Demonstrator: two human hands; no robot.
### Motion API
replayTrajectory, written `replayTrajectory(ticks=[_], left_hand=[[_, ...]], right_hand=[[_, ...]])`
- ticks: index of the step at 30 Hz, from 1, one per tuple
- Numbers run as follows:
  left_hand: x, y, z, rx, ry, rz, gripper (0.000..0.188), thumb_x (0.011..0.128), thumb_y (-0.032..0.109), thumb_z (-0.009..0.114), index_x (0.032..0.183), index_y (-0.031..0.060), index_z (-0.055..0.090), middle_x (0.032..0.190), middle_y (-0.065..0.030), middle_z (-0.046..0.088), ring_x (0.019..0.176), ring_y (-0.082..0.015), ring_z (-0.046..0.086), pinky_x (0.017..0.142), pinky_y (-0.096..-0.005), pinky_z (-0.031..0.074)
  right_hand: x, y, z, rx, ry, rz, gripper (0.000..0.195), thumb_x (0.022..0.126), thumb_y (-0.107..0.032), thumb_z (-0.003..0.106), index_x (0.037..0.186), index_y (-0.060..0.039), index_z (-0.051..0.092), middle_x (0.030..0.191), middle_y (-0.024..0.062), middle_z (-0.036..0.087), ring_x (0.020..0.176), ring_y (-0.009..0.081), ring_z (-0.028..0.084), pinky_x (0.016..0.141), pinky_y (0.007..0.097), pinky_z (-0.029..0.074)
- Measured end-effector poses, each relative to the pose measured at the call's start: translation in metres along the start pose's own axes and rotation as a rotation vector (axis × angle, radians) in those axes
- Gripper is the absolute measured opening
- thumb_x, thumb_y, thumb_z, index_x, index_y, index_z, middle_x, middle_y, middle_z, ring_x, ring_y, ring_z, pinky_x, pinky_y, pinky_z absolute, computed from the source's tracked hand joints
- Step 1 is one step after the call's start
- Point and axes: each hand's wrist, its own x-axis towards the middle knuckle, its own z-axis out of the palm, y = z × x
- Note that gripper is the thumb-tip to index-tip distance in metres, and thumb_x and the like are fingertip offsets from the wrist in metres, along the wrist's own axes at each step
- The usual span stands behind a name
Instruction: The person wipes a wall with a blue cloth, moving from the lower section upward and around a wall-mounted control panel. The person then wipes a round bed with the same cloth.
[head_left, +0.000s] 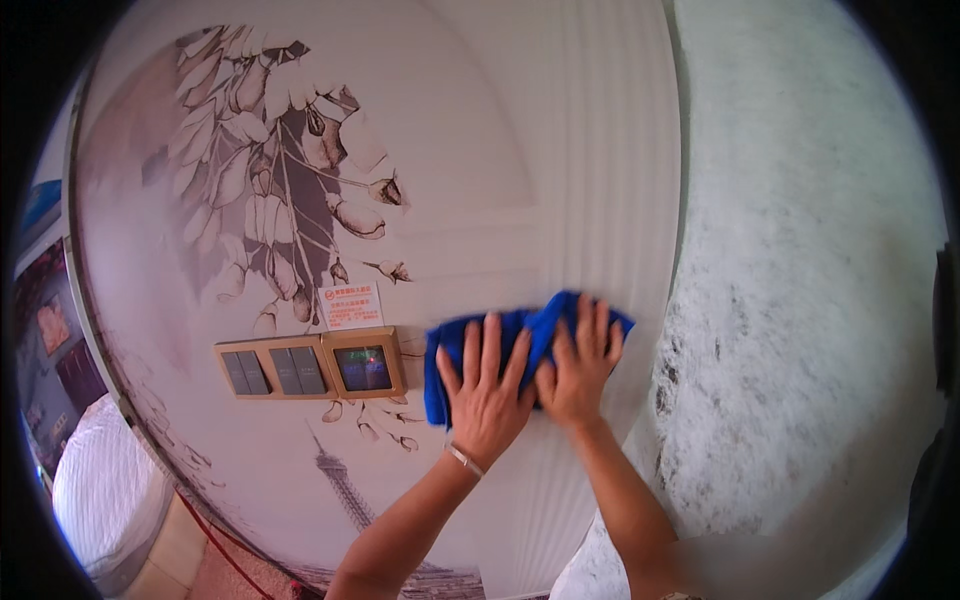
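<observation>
My left hand (487, 397), with a bracelet at its wrist, presses flat on a blue cloth (437, 375) against a wall printed with flowers and a tower (345, 480). Beside it, my right hand (581, 367) also lies on the cloth, over its right part, with the fingers bent a little apart. Folds of the cloth stick up between and above the hands. To the left of the cloth is a gold-framed switch panel (274, 367) with dark switches, joined to a small lit display (364, 369). A sign with red writing (351, 306) is fixed just above the display.
A whitish, mottled surface (787, 262) stands to the right of the printed wall. At the lower left are a bed or seat with a white quilted cover (109, 487), a red cable (225, 551) and a reddish floor.
</observation>
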Motion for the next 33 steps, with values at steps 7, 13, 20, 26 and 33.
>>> replayTrajectory(ticks=[7, 13, 20, 26, 33], left_hand=[[-0.144, -0.013, 0.032, -0.072, -0.254, -0.029, 0.06, 0.076, 0.036, 0.07, 0.132, 0.0236, 0.051, 0.144, -0.0183, 0.034, 0.129, -0.0397, 0.034, 0.095, -0.0714, 0.021], [-0.139, -0.069, 0.003, -0.011, -0.093, -0.091, 0.062, 0.074, 0.039, 0.071, 0.131, 0.0238, 0.052, 0.145, -0.0213, 0.032, 0.131, -0.0412, 0.031, 0.102, -0.0665, 0.014], [-0.218, -0.178, -0.049, 0.072, -0.062, -0.216, 0.06, 0.071, 0.033, 0.072, 0.125, 0.0133, 0.054, 0.145, -0.032, 0.024, 0.134, -0.0524, 0.02, 0.103, -0.0688, 0.005], [-0.206, -0.214, -0.079, -0.054, -0.233, 0.083, 0.055, 0.078, 0.038, 0.069, 0.13, 0.0302, 0.052, 0.145, -0.0087, 0.037, 0.13, -0.0302, 0.037, 0.098, -0.0605, 0.022], [-0.217, -0.341, -0.162, 0.164, 0.007, -0.082, 0.055, 0.074, 0.041, 0.071, 0.122, 0.0185, 0.059, 0.143, -0.0242, 0.035, 0.13, -0.0428, 0.034, 0.105, -0.0621, 0.011]], right_hand=[[-0.15, -0.022, 0.007, 0.025, -0.118, 0.113, 0.04, 0.089, -0.034, 0.046, 0.109, -0.0028, 0.061, 0.138, 0.029, 0.038, 0.133, 0.0467, 0.028, 0.106, 0.0579, 0.015], [-0.107, -0.08, 0.018, 0.014, -0.15, 0.138, 0.044, 0.091, -0.039, 0.048, 0.12, -0.007, 0.055, 0.144, 0.0281, 0.031, 0.134, 0.0475, 0.024, 0.105, 0.059, 0.014], [-0.137, -0.213, 0.061, 0.179, -0.234, -0.01, 0.037, 0.087, -0.035, 0.052, 0.119, -0.0166, 0.061, 0.141, 0.0192, 0.041, 0.133, 0.04, 0.032, 0.105, 0.0554, 0.016], [-0.165, -0.24, 0.064, 0.139, -0.253, 0.142, 0.047, 0.093, -0.034, 0.045, 0.125, 0.0001, 0.049, 0.146, 0.0327, 0.021, 0.136, 0.0532, 0.012, 0.105, 0.0637, 0.005], [-0.106, -0.387, 0.109, 0.185, -0.28, 0.02, 0.042, 0.089, -0.035, 0.051, 0.124, -0.0127, 0.056, 0.143, 0.0218, 0.036, 0.133, 0.0446, 0.028, 0.104, 0.0574, 0.013]])
